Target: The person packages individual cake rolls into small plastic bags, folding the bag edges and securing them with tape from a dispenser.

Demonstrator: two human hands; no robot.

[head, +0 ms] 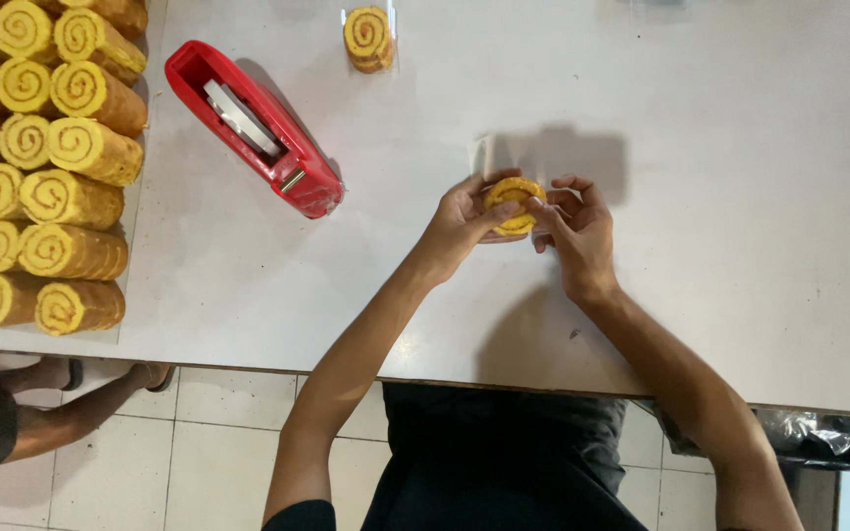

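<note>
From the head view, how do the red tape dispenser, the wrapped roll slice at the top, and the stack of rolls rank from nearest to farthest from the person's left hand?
1. Wrapped roll slice: up and slightly left of the left hand; about as near as the dispenser, too close to call.
2. Red tape dispenser: to the left.
3. Stack of rolls: far left edge of the table.

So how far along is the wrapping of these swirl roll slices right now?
Done: one wrapped slice sits at the table's far edge. In hand: the left hand and right hand both grip a swirl roll slice over a clear plastic wrapper. The red tape dispenser lies untouched. Left: a big stack of uncut swirl rolls on the left.
</note>
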